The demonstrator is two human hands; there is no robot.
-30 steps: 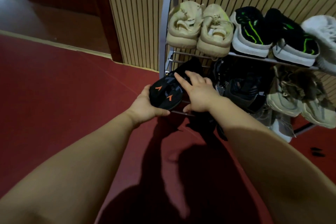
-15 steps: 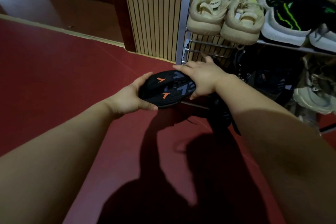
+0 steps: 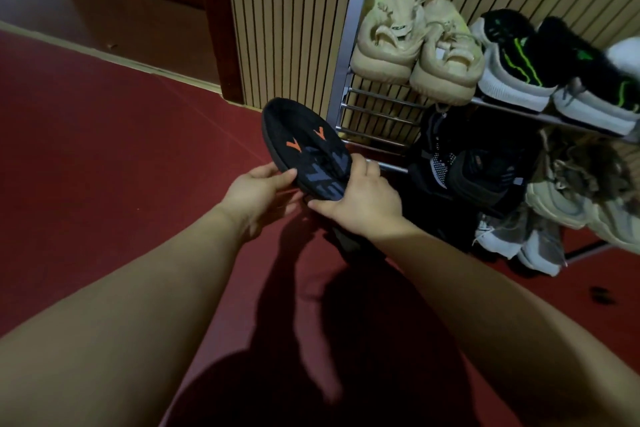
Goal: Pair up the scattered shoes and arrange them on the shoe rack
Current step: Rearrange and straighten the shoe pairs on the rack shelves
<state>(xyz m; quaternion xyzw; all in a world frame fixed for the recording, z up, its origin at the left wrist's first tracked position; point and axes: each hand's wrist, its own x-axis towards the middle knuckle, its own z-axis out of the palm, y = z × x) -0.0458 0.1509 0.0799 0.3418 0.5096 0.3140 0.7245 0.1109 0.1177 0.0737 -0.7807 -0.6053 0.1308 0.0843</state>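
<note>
A black shoe (image 3: 302, 146) with orange marks and grey-blue pattern is held in the air just left of the metal shoe rack (image 3: 355, 45). My left hand (image 3: 263, 191) grips its near left edge. My right hand (image 3: 363, 198) grips its near right end, fingers curled over it. On the rack's top shelf sit a beige pair (image 3: 415, 48) and a black-and-green pair with white soles (image 3: 540, 69). The middle shelf holds dark shoes (image 3: 464, 166) and pale chunky shoes (image 3: 581, 198). Below them lie grey-white shoes (image 3: 519, 239). Another dark shoe (image 3: 349, 239) lies on the floor under my right wrist.
Red floor (image 3: 121, 184) spreads to the left and in front of the rack. A slatted wooden wall (image 3: 294, 10) stands behind the rack, with a dark wooden post (image 3: 221, 28) at its left. Small dark bits (image 3: 602, 295) lie on the floor at the right.
The black shoe has come away from the rack's middle shelf and turned so its toe points up and left. Both hands moved with it, now at its near end.
</note>
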